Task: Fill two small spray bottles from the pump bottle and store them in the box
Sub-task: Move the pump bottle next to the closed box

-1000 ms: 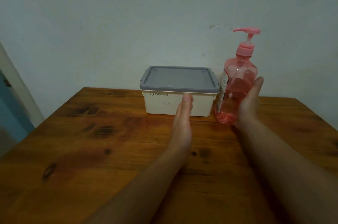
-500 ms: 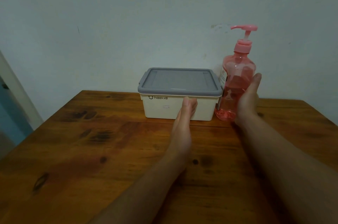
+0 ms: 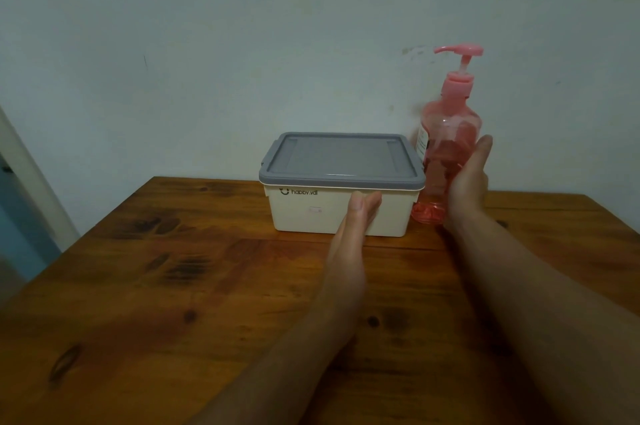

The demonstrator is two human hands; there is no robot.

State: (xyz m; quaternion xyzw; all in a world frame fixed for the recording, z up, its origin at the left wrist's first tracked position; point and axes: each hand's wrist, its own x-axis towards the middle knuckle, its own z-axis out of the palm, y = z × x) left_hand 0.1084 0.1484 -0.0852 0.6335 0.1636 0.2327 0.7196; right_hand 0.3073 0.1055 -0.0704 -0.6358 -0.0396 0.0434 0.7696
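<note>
A cream box (image 3: 304, 213) with a shut grey lid (image 3: 341, 157) stands at the far side of the wooden table. Right beside it on the right stands a pink pump bottle (image 3: 446, 133), part full of pink liquid. My left hand (image 3: 349, 244) lies edge-on with straight fingers, its tips touching the box's front wall. My right hand (image 3: 467, 178) rests flat against the bottle's right side, fingers straight and pointing up. No small spray bottles are in view.
The wooden table (image 3: 173, 286) reaches to a pale wall right behind the box and bottle. A door frame (image 3: 31, 175) stands at the far left, past the table's edge.
The pump bottle has slid away from me, from in front of the box's right corner to beside it, with my right hand against it. My left hand stays at the box front.
</note>
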